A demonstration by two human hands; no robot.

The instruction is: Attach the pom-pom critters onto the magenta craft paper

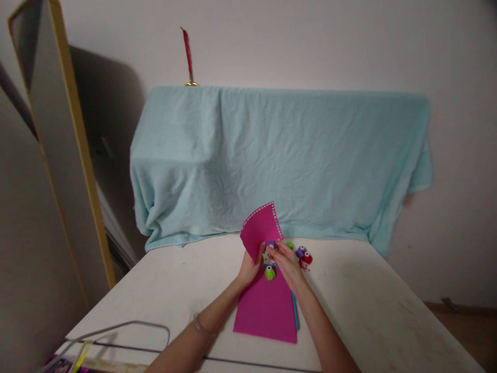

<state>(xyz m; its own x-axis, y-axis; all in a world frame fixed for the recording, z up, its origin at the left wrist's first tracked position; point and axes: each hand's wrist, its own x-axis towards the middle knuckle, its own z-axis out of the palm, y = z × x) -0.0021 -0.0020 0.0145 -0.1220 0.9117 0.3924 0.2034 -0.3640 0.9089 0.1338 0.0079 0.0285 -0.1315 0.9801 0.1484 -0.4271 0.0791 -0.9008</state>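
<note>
My left hand [250, 267] is closed on a magenta sheet [260, 230], which stands tilted up and curls at the top. A row of small punched holes runs along the sheet's top and right edges. At its lower right corner, my right hand [286, 261] grips a small purple craft punch [271, 244]; whether the sheet sits in its slot I cannot tell. Just below the hands, a green craft punch [270, 273] rests on a stack of magenta sheets [266, 313]. Blue shows along that stack's right edge.
Purple [300, 251] and red [307, 258] craft punches lie right of my right hand, with small red bits beside them. A light blue cloth [279, 160] covers something at the table's back. A bent grey metal bar [134, 322] is at front left; a yellow-framed mirror [73, 114] leans left.
</note>
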